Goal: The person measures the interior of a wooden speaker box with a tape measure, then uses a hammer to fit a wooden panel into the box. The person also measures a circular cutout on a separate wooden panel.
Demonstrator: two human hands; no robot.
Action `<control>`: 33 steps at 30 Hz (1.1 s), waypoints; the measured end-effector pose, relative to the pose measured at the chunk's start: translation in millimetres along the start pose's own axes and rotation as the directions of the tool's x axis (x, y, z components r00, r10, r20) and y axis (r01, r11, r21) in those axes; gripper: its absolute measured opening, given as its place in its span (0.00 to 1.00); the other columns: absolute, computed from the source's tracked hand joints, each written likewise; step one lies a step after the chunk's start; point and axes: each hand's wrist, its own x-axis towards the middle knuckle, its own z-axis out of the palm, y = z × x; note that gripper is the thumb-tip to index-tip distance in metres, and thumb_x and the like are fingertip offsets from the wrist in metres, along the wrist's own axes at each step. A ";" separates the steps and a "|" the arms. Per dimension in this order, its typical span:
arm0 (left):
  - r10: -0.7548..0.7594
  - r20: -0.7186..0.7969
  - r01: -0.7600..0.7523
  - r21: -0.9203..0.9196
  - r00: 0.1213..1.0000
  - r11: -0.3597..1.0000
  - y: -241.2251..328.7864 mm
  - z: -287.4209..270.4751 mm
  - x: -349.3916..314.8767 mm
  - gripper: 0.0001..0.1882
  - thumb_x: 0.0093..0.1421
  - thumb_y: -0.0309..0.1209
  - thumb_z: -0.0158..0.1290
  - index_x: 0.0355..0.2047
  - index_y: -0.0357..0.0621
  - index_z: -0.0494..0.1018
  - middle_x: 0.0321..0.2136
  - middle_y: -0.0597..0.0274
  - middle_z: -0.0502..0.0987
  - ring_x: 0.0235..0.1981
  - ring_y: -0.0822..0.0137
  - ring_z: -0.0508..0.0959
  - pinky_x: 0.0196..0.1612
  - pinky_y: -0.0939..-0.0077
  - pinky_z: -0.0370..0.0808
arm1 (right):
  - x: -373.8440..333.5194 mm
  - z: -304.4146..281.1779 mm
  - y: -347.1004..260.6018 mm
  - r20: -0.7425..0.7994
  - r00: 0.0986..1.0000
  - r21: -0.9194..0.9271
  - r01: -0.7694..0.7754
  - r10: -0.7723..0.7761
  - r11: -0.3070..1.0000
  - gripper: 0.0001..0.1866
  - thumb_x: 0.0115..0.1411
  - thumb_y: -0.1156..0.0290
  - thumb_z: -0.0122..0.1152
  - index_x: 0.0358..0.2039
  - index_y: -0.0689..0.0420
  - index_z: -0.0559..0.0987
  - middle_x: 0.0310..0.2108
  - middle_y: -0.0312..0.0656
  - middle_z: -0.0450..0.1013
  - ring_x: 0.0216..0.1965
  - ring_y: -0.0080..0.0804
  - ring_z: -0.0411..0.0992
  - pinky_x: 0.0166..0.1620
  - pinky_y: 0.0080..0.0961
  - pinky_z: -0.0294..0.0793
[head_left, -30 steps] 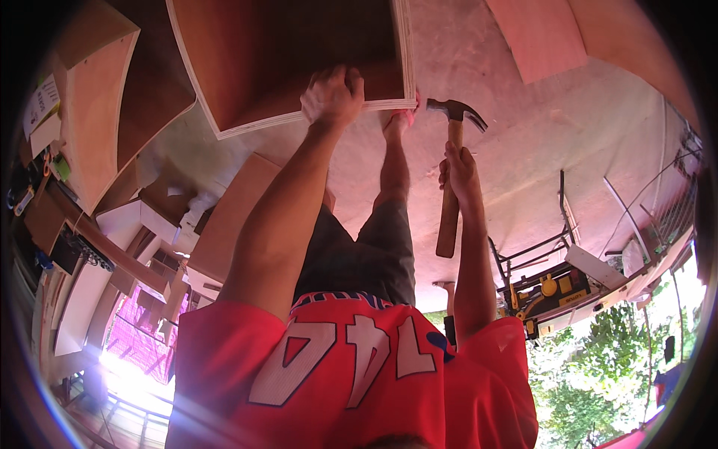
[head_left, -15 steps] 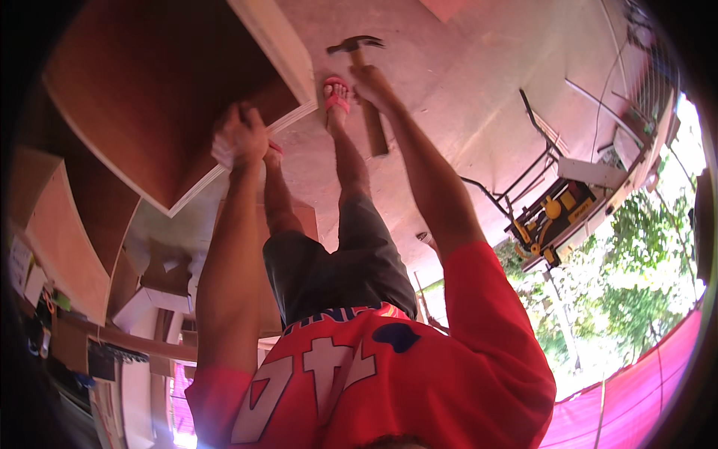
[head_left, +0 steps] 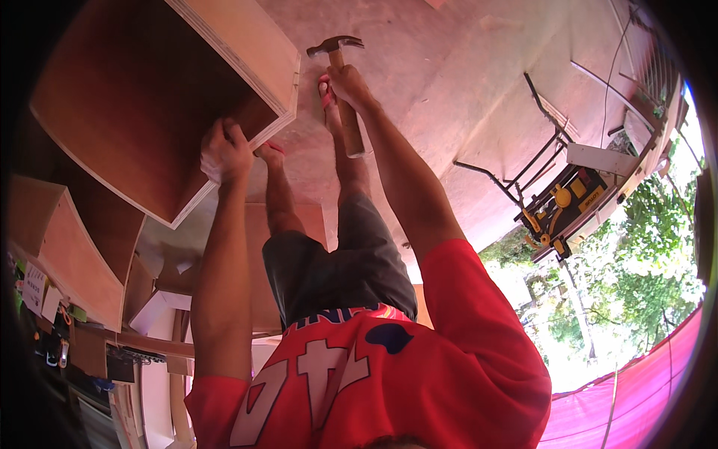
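My right hand (head_left: 348,85) grips a claw hammer (head_left: 350,129) high on its wooden handle, just below the dark metal head. The handle hangs down in front of my lower leg, and the head is apart from the wood. My left hand (head_left: 227,152) is closed, with fingers curled together, at the front edge of an open plywood cabinet box (head_left: 112,142). A whitish patch shows under its palm; what the fingers hold, if anything, is hidden. The box has a reddish-brown inside and pale layered edges.
More curved-looking plywood panels (head_left: 71,239) stand at the left. A black and yellow power tool (head_left: 565,202) sits at the right beside a dark metal frame (head_left: 516,183). My feet in red sandals (head_left: 327,93) are on the concrete floor (head_left: 441,97). Pink sheeting (head_left: 621,404) hangs at lower right.
The hammer and my right hand have shifted a little left. My left hand has moved slightly left and down along the box edge. The view has turned a little, showing more of the box's side.
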 end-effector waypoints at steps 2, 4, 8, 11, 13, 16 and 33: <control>0.007 -0.006 -0.007 -0.026 1.000 1.000 -0.1 -0.3 -0.6 0.16 0.64 0.46 0.46 0.33 0.50 0.77 0.32 0.52 0.80 0.34 0.44 0.80 0.32 0.45 0.75 | 3.0 9.8 4.3 0.003 1.000 0.004 0.010 -0.010 1.000 0.19 0.67 0.60 0.50 0.29 0.65 0.77 0.19 0.45 0.75 0.17 0.36 0.75 0.22 0.37 0.75; 0.004 0.006 -0.004 -0.008 1.000 1.000 -0.2 -0.6 -0.5 0.16 0.64 0.46 0.46 0.33 0.50 0.77 0.32 0.51 0.80 0.33 0.43 0.80 0.32 0.45 0.75 | 10.0 18.1 14.9 0.083 0.996 -0.029 0.038 -0.036 0.999 0.19 0.68 0.61 0.49 0.30 0.64 0.76 0.18 0.44 0.74 0.16 0.36 0.74 0.21 0.37 0.74; 0.030 -0.002 -0.030 -0.047 1.000 0.998 -1.5 0.0 0.0 0.17 0.64 0.45 0.45 0.32 0.50 0.77 0.31 0.49 0.80 0.34 0.42 0.80 0.33 0.44 0.74 | 22.1 26.6 39.4 0.254 0.964 -0.127 0.115 -0.080 0.985 0.24 0.68 0.55 0.46 0.39 0.69 0.75 0.23 0.49 0.78 0.20 0.43 0.78 0.25 0.41 0.77; -0.001 0.020 0.001 -0.010 1.000 1.000 -3.3 1.9 1.7 0.16 0.64 0.45 0.45 0.32 0.49 0.76 0.32 0.48 0.80 0.34 0.41 0.80 0.33 0.43 0.74 | 3.1 26.7 45.7 0.142 0.974 -0.135 0.197 -0.178 0.971 0.26 0.67 0.53 0.47 0.43 0.71 0.73 0.26 0.51 0.79 0.22 0.45 0.79 0.25 0.41 0.78; 0.020 0.000 -0.020 -0.031 1.000 0.999 -4.4 2.3 2.1 0.17 0.64 0.45 0.45 0.31 0.48 0.76 0.32 0.48 0.80 0.34 0.41 0.80 0.33 0.43 0.75 | -30.6 14.9 46.7 0.198 0.975 -0.033 0.107 -0.099 0.994 0.25 0.68 0.55 0.48 0.45 0.70 0.71 0.24 0.48 0.76 0.21 0.41 0.78 0.24 0.38 0.77; 0.004 0.006 -0.003 -0.038 1.000 0.999 -3.6 1.8 2.4 0.17 0.63 0.46 0.45 0.31 0.48 0.75 0.32 0.48 0.80 0.35 0.41 0.80 0.33 0.43 0.75 | -88.3 -9.1 38.2 0.279 0.959 0.037 0.037 -0.046 0.999 0.23 0.69 0.58 0.50 0.49 0.68 0.68 0.22 0.44 0.73 0.19 0.36 0.75 0.22 0.34 0.75; -0.212 0.323 0.246 -0.069 0.922 0.967 15.2 -30.4 8.4 0.22 0.64 0.52 0.43 0.40 0.53 0.79 0.40 0.47 0.82 0.43 0.42 0.81 0.46 0.50 0.79 | -167.0 -4.1 116.9 0.099 0.987 0.077 -0.135 0.127 0.988 0.18 0.69 0.51 0.52 0.35 0.55 0.70 0.21 0.35 0.68 0.18 0.25 0.69 0.22 0.26 0.71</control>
